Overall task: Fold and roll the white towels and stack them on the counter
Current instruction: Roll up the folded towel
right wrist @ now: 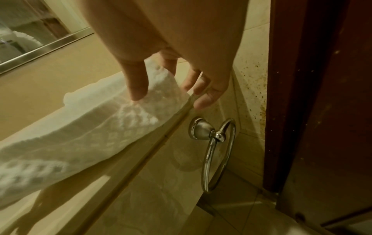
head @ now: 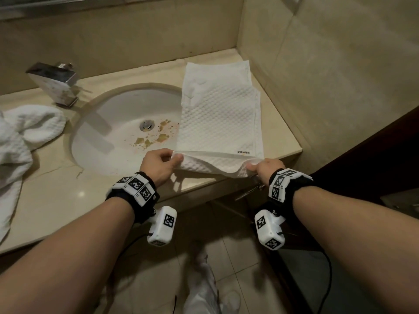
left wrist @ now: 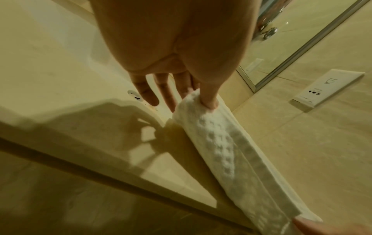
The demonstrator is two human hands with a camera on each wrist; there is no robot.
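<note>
A folded white waffle towel (head: 218, 114) lies as a long strip on the counter (head: 278, 123), right of the sink. Its near end is lifted slightly off the front edge and sags between my hands. My left hand (head: 174, 158) pinches the near-left corner, and my right hand (head: 251, 165) pinches the near-right corner. In the left wrist view the thumb (left wrist: 209, 101) presses on the towel (left wrist: 221, 143) while the other fingers reach out past it. In the right wrist view the thumb (right wrist: 138, 89) lies on the towel (right wrist: 112, 124), with fingers behind the cloth. A second white towel (head: 20, 137) lies crumpled at the counter's left.
A round sink (head: 122, 109) with brown stains near the drain sits left of the folded towel. A chrome faucet (head: 56, 85) stands behind it. Tiled wall (head: 328, 75) bounds the counter on the right. Below the counter's right end hangs a chrome towel ring (right wrist: 219, 152) beside a dark wooden door frame (right wrist: 322, 111).
</note>
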